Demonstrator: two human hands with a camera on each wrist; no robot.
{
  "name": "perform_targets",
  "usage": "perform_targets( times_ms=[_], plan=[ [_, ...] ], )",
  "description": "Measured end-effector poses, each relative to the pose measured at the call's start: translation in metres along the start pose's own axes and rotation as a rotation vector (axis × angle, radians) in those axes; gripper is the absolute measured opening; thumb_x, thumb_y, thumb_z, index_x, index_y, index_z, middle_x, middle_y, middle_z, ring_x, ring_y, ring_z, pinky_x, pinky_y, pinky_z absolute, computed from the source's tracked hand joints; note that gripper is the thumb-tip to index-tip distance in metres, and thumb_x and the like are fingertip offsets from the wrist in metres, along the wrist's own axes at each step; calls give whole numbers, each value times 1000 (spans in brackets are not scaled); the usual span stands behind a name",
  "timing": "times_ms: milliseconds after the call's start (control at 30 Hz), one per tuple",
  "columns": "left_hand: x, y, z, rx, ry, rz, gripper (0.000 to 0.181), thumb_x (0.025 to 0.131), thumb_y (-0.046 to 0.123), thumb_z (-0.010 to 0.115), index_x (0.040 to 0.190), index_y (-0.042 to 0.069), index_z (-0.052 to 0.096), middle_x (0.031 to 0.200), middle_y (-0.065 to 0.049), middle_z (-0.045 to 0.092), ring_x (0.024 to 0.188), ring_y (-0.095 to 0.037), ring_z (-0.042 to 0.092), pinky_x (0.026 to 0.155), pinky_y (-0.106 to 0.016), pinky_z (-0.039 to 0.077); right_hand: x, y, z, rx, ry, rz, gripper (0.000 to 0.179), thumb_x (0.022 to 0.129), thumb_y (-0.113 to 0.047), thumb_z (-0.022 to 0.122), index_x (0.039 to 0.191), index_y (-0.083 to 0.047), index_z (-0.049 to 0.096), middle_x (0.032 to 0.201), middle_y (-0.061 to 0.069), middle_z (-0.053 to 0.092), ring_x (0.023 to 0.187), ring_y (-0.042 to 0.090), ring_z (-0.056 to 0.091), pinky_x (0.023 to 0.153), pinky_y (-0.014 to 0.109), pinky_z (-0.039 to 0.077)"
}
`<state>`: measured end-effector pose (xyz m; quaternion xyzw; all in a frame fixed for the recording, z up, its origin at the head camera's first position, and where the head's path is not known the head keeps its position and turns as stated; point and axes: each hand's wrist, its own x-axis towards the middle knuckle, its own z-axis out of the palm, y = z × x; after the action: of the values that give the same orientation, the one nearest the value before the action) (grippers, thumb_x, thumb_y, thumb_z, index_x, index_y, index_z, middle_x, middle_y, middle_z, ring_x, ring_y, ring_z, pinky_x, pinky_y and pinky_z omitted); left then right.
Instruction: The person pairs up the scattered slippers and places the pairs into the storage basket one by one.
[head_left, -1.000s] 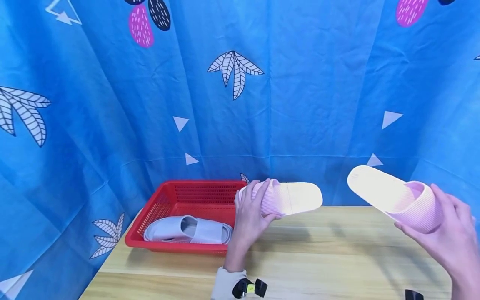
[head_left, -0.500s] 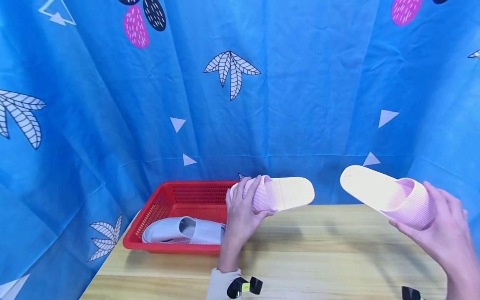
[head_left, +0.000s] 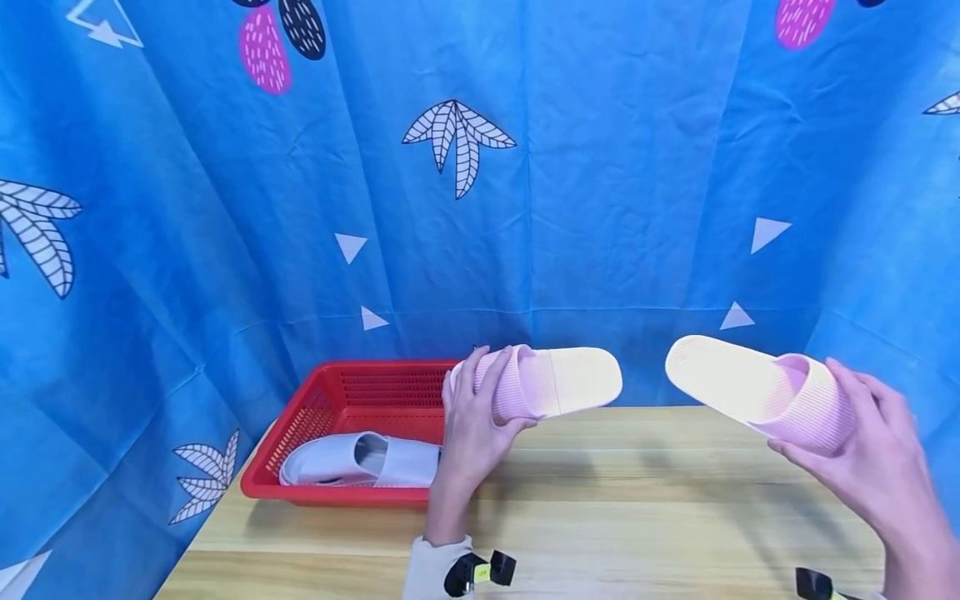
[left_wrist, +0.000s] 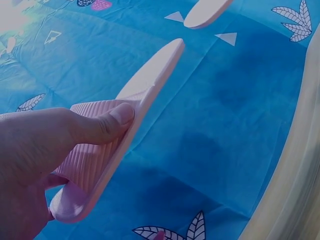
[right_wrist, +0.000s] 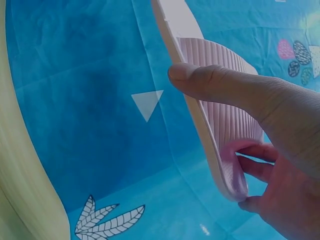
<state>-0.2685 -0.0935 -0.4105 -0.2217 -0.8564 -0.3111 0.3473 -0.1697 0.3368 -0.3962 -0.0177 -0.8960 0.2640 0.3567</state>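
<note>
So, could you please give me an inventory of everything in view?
Left slipper: one, pink and cream, held up by the left hand
Right slipper: one, pink and cream, held up by the right hand
Grey footwear: at least one slipper, exact count unclear, grey, inside the basket
Basket: one, red, on the table's left side, partly hidden by the left arm
Table: one, light wood, under the basket
Curtain: one backdrop, blue with printed leaves and triangles, behind the table
Wrist straps: two, black, one at each wrist
Left sleeve: one, pale grey, at the left wrist
Hands: two, bare, one gripping each pink slipper
</note>
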Motion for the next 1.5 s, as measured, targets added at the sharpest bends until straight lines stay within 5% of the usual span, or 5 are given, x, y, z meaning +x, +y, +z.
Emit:
perform_targets(
  times_ms=[1500],
  plan=[
    [-1,7,2,18,-60,-4,104,67,36,98,155,35,43,153,-7,43,143,-30,34,114,-60,27,1,-11,8,45,-94,-136,123,51,-9,100,158,-14,40,142,31,40,136,58,27,85,81,30]
  ],
)
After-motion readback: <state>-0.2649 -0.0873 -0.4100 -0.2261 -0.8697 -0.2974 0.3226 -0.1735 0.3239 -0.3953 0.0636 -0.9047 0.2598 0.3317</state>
